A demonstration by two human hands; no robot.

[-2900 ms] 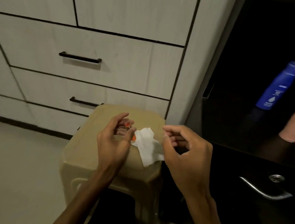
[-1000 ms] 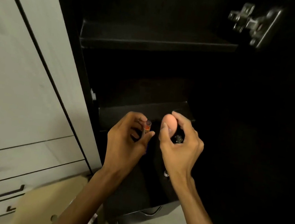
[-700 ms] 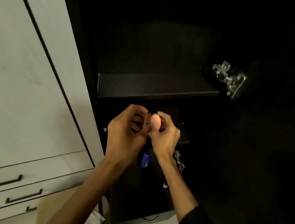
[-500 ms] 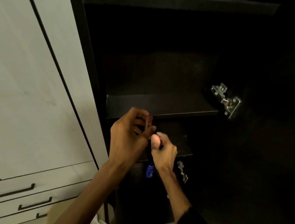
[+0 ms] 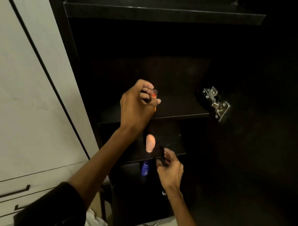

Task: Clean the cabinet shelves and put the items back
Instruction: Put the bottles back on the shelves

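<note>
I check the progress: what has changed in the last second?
The right hand let go of the pink bottle, which now stands on the shelf beside it. The left hand rose to the upper shelf, still gripping the orange tube.

Pale drawers (image 5: 4,187) with dark handles (image 5: 8,192) sit lower left.

A home: dark cabinet shelves (image 5: 163,111) with toiletry bottles (image 5: 150,143) beside pale drawers (image 5: 8,195).

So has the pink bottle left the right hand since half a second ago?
Yes. The pink bottle now stands on the lower dark shelf, below the hinge; the right hand sits beside it, apart, fingers loosely curled.
</note>
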